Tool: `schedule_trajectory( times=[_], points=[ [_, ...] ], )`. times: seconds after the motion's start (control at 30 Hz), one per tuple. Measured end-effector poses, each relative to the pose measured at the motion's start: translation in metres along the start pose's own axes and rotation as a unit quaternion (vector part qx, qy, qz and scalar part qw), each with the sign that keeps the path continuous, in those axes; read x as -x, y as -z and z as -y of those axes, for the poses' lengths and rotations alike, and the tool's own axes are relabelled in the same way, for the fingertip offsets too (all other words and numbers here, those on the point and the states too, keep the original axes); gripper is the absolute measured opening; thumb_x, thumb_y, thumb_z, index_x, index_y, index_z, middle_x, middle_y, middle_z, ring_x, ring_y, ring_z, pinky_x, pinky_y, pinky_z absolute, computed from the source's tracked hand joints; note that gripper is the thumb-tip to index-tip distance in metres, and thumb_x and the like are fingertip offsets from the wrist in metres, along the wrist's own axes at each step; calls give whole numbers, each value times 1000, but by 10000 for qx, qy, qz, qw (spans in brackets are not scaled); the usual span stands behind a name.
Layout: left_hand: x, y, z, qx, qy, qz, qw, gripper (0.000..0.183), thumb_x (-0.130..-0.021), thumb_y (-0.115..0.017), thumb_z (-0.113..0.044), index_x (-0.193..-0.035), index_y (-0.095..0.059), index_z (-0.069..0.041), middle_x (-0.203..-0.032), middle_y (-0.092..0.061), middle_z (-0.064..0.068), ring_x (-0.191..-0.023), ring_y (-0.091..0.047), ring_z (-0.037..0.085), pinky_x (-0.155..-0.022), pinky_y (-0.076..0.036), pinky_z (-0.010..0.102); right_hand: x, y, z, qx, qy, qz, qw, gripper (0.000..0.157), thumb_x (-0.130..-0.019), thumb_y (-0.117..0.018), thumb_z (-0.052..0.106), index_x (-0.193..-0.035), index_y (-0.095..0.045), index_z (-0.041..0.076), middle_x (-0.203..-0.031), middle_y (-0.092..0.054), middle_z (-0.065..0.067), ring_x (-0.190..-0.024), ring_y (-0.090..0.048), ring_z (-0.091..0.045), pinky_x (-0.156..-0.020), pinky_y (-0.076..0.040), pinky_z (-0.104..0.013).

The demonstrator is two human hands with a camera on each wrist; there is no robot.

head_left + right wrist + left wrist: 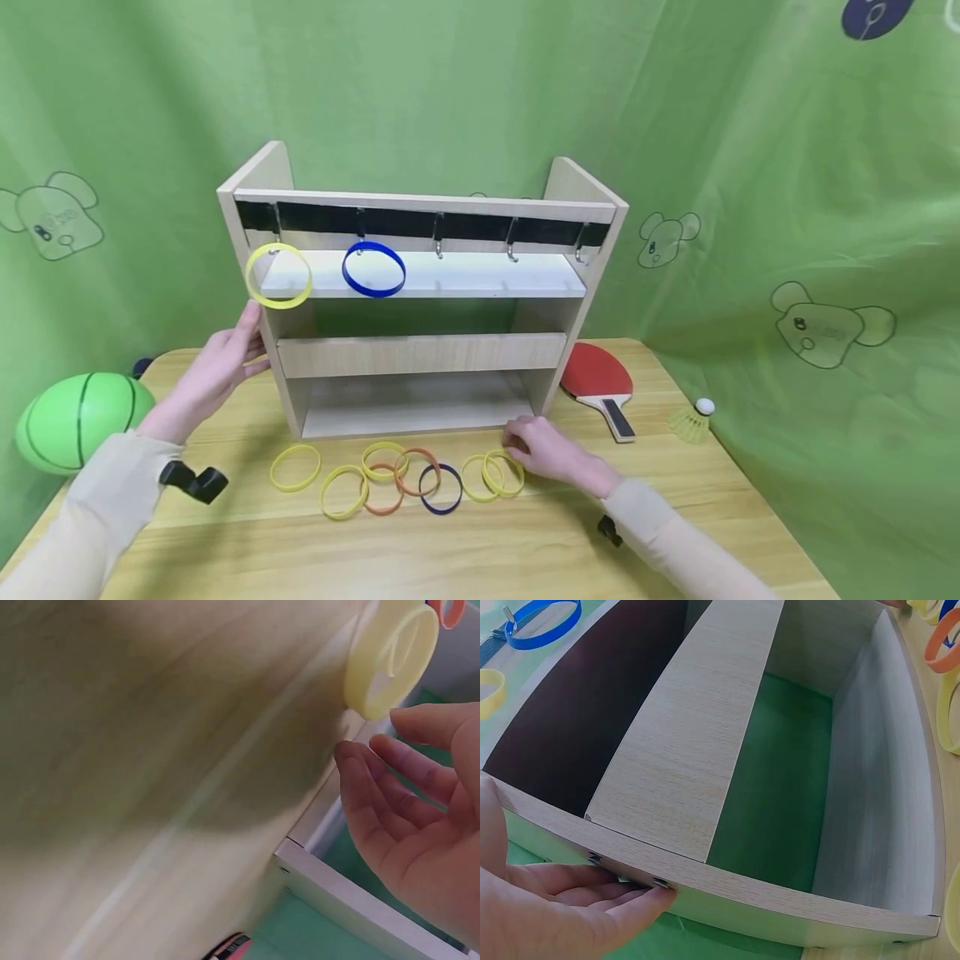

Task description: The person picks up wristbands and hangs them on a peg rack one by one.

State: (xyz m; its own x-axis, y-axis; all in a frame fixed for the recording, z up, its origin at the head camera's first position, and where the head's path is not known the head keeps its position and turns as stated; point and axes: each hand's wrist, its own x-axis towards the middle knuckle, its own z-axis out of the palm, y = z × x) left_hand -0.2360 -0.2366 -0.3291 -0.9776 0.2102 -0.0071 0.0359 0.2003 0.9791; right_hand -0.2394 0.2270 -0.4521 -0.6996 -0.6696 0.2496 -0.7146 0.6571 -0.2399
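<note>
My left hand [219, 364] rests with its fingers extended along the outer left side of a pale wooden rack [420, 356]. In the left wrist view, its fingertips touch that side panel. A yellow ring [280, 305] hangs from the rack's leftmost hook and a blue ring [375, 292] from the second. Low at the rack's front right corner is my right hand [546, 447], with nothing in its fingers. Beside its fingertips in the right wrist view stands a yellow ring [366, 684], a small gap from the thumb. Another yellow ring overlaps it in the head view.
More yellow, orange and dark blue rings, such as the yellow ring [296, 488] at left, lie before the rack. A green ball [82, 421] is at far left. Right of the rack are a red table tennis paddle [597, 372] and a shuttlecock [692, 422].
</note>
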Motion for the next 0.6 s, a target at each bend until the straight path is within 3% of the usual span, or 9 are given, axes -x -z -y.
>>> schedule_trajectory(
  times=[0.3, 0.6],
  points=[
    [0, 0, 1, -111, -91, 27, 9999, 91, -101, -15, -64, -154, -7, 10, -161, -11, 32, -149, -17, 48, -122, -22, 57, 3, -8, -6, 9, 81, 60, 9999, 9, -82, -71, -2, -80, -68, 6, -74, -68, -1, -69, -58, -5, -59, -51, -13],
    [-1, 0, 1, 32, -24, -4, 10000, 92, -101, -16, -64, -154, -6, 11, -161, -10, 33, -149, -15, 49, -123, -19, 59, 0, 11, 4, -530, -85, 1, 9986, 6, -86, -68, -3, -83, -69, 1, -79, -74, -9, -70, -67, -8, -62, -58, -13]
  ],
)
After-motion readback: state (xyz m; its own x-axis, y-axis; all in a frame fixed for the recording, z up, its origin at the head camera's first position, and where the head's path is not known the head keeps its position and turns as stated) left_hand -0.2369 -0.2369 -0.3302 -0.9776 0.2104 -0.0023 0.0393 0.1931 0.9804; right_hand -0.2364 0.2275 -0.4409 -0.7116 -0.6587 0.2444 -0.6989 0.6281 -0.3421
